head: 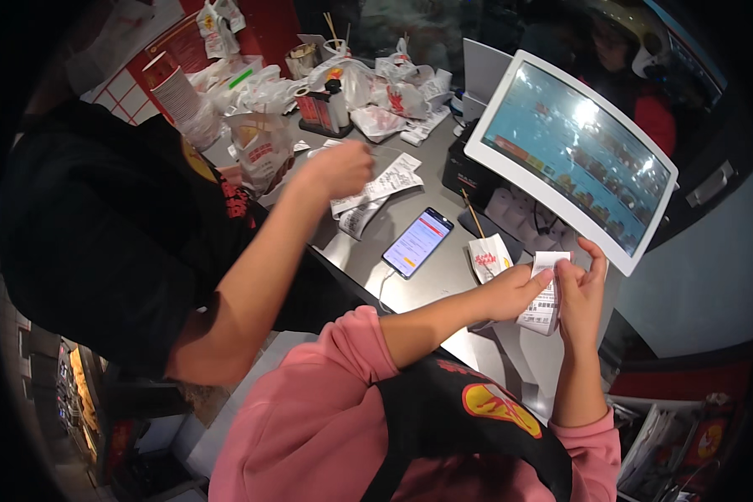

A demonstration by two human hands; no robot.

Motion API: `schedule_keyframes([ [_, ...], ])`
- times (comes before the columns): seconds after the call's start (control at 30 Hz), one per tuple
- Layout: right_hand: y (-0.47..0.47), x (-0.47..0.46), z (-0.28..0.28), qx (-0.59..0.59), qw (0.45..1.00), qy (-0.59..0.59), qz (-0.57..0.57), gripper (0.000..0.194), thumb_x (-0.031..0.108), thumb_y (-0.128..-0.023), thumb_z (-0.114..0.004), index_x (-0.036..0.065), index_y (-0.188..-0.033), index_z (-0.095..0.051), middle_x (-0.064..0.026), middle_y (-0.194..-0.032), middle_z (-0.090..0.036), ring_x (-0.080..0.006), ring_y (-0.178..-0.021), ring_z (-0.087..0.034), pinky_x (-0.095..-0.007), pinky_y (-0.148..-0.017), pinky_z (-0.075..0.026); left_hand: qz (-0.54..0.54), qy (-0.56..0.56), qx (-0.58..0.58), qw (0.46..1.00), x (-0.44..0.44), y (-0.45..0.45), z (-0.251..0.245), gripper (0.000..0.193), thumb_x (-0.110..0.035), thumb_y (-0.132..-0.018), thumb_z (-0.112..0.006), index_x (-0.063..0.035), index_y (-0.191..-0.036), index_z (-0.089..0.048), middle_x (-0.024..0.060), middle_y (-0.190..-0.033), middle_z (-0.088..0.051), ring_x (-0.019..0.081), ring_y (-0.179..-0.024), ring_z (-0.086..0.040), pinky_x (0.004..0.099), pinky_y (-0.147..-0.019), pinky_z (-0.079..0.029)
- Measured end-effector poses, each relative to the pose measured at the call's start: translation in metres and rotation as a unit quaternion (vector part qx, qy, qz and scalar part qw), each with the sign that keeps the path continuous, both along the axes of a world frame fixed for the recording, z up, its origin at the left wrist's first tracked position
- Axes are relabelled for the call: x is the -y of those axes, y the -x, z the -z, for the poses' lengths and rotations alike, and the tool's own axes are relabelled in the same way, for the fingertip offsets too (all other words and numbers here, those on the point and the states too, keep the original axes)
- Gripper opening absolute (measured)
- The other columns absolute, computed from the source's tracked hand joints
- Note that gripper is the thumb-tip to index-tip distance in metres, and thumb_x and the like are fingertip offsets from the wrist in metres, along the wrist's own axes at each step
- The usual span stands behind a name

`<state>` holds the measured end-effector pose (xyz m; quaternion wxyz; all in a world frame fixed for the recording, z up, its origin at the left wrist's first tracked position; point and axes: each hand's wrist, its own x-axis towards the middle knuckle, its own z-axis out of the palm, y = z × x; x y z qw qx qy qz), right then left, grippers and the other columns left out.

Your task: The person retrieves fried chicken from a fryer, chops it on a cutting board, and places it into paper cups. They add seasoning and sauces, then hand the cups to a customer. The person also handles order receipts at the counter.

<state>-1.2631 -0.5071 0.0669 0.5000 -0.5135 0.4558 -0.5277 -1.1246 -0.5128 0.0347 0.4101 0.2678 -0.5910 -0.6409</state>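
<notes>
Between my two hands is a folded paper receipt (544,307) bearing printed writing. My left hand (513,292) pinches its left side, with the thumb across the front. On the right side, my right hand (578,292) grips it with the thumb in front and the index finger raised. A small white printed paper bag (491,256) with a wooden stick poking up from behind it is just beyond my left hand. Above my hands stands a white-framed touchscreen terminal (577,144), its screen lit. A phone (418,242) lies lit on the metal counter (351,254), plugged into a white cable.
A co-worker's hand (345,168) reaches over several long receipts (389,182) at my left. Tied plastic takeaway bags (351,81), a stack of paper cups (179,91) and a paper bag (260,150) crowd the back. Behind the terminal is a helmeted person (656,119).
</notes>
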Motion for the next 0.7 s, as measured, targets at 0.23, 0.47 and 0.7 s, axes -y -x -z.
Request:
schedule_keyframes([
  [0.23, -0.008, -0.037, 0.031, -0.038, 0.981, -0.077, -0.174, 0.092, -0.008, -0.076, -0.058, 0.01, -0.142, 0.002, -0.0168, -0.094, -0.064, -0.0183, -0.085, -0.063, -0.0277, -0.075, -0.049, -0.069, -0.087, -0.291, 0.95, 0.02, -0.055, -0.004, 0.054, -0.039, -0.097, -0.028, -0.005, -0.138, -0.025, 0.0184, -0.126, -0.048, 0.0268, -0.117, -0.047, 0.0389, -0.097, -0.04],
  [0.47, -0.008, -0.037, 0.064, -0.003, 0.966, -0.192, -0.173, 0.057, 0.005, -0.082, -0.062, 0.001, -0.132, -0.033, -0.0037, -0.074, -0.062, -0.0049, -0.057, -0.052, -0.0187, -0.049, -0.04, -0.026, -0.151, -0.397, 0.905, 0.029, -0.079, -0.001, 0.048, -0.039, -0.097, -0.028, -0.0133, -0.137, -0.024, 0.0111, -0.094, -0.055, 0.0258, -0.092, -0.057, 0.0446, -0.089, -0.044],
  [0.7, -0.002, -0.036, 0.085, -0.196, 0.964, -0.17, -0.067, 0.019, 0.011, -0.081, -0.066, 0.001, -0.095, -0.057, 0.0042, -0.066, -0.055, -0.0024, -0.061, -0.051, -0.0181, -0.052, -0.039, -0.12, -0.099, -0.317, 0.936, 0.032, -0.071, -0.008, 0.048, -0.039, -0.096, -0.034, -0.0117, -0.134, -0.025, 0.0134, -0.095, -0.057, 0.0254, -0.085, -0.06, 0.043, -0.082, -0.05],
])
